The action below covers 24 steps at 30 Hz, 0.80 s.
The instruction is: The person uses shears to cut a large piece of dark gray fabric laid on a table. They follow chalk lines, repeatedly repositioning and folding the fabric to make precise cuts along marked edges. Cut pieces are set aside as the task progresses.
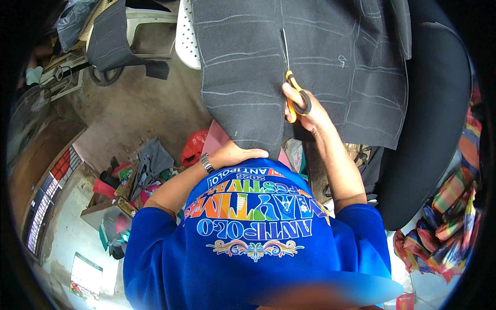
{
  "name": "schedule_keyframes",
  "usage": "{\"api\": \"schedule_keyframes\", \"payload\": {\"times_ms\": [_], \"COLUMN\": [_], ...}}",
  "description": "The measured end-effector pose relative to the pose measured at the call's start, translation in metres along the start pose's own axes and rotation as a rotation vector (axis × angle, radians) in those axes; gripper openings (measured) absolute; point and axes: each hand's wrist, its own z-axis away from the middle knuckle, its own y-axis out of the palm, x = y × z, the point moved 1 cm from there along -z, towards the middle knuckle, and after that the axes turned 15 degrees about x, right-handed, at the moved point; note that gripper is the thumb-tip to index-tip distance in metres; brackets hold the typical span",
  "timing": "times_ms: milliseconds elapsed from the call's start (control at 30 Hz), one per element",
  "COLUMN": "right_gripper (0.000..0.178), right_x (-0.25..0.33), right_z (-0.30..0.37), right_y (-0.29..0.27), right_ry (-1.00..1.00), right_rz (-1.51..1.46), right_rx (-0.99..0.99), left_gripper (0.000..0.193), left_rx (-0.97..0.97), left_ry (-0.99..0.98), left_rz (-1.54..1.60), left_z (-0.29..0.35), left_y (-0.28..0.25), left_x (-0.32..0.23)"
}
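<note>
A large dark grey fabric sheet [243, 67], marked with pale chalk lines, spreads in front of me. My right hand [313, 118] is closed round the yellow-and-black handles of a pair of scissors [291, 78]. Their blades point away from me and lie along a lengthwise slit in the sheet. From the slit's near end the cloth is parted into a left and a right piece. My left hand [235, 154] grips the near edge of the left piece close to my belly, thumb on top; its other fingers are mostly hidden beneath the cloth.
A white perforated plastic chair [188, 39] stands under the sheet's left side. To the right is a long black padded piece [431, 124]. Far left, another dark cloth piece [109, 39] hangs near a steering wheel [106, 76]. Colourful bundled bags [444, 227] lie at right.
</note>
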Motion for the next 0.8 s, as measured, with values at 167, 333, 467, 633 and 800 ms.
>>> {"api": "schedule_keyframes", "payload": {"times_ms": [167,333,467,633,800], "right_gripper": [0.039,0.039,0.039,0.038,0.041], "right_x": [-0.007,-0.012,-0.016,-0.016,-0.004], "right_z": [0.000,-0.001,0.001,0.005,-0.002], "right_y": [0.001,0.003,0.009,0.012,0.008], "right_ry": [0.012,-0.021,-0.028,-0.015,-0.038], "right_rz": [-0.030,-0.065,-0.066,-0.057,0.053], "right_rx": [-0.028,0.039,0.060,0.070,0.071], "left_gripper": [0.062,0.103,0.101,0.056,0.044], "left_rx": [-0.044,-0.403,-0.773,-0.840,-0.566], "left_ry": [0.055,0.928,0.363,0.357,0.495], "left_rz": [0.171,0.568,-1.112,-1.051,-1.006], "left_z": [0.015,0.004,-0.036,-0.071,-0.066], "left_y": [-0.010,-0.055,-0.071,-0.092,-0.095], "left_x": [-0.018,-0.063,-0.092,-0.095,-0.087]}}
